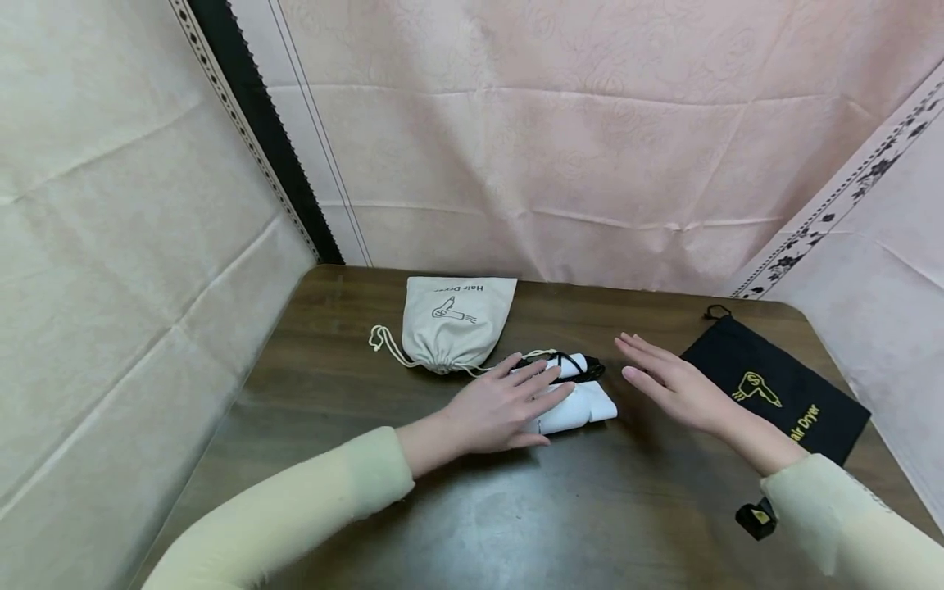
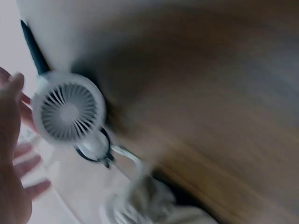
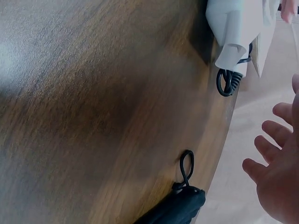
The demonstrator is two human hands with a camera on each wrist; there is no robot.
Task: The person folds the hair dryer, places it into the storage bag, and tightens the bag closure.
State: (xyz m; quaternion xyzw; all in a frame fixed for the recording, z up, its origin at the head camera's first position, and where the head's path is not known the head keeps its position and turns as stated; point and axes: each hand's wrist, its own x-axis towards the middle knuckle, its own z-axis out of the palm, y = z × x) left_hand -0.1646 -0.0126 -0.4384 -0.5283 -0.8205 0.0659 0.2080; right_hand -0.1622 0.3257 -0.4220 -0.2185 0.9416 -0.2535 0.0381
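Observation:
A white hair dryer [image 1: 578,407] lies on the table with its black cord bundled by the handle. In the left wrist view its round vent grille [image 2: 70,112] faces the camera. Over the dryer's left part reaches my left hand [image 1: 501,407], fingers spread and fairly straight; whether it touches the dryer I cannot tell. To the right of the dryer, my right hand [image 1: 682,391] hovers with straight fingers, holding nothing. The right wrist view shows the dryer's white nozzle [image 3: 231,53] and coiled cord [image 3: 229,83].
Behind the dryer lies a cream drawstring pouch [image 1: 457,324] printed with a hair dryer. A black drawstring pouch [image 1: 782,385] lies at the right, partly behind my right forearm. Cloth hangs along the back and sides of the wooden table [image 1: 332,385].

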